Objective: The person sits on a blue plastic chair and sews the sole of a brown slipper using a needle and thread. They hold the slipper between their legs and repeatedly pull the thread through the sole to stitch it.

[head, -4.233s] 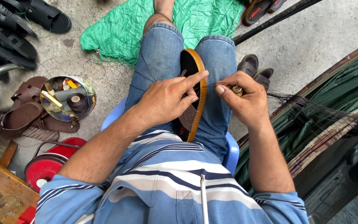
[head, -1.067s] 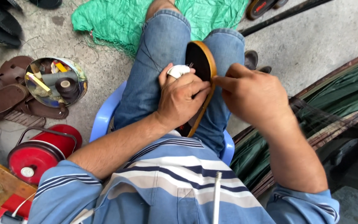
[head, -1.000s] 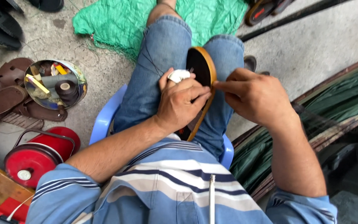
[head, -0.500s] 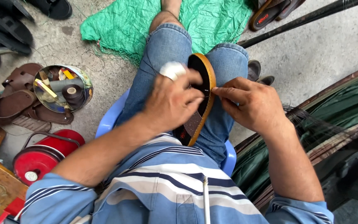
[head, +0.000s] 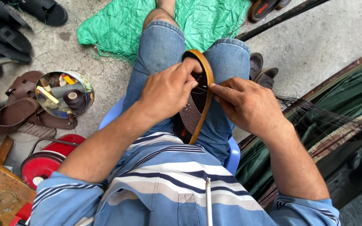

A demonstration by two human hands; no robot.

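**Two hands on a sandal**

The brown sandal (head: 195, 100) stands on its edge between the knees (blue jeans), toe end up. The left hand (head: 168, 90) lies over its top, fingers curled and pressing on the dark inside. The right hand (head: 248, 104) comes in from the other side, thumb and finger pinched together at the tan rim. Nearby on the floor sits a round tin (head: 63, 94) of bits and a red can (head: 49, 161).
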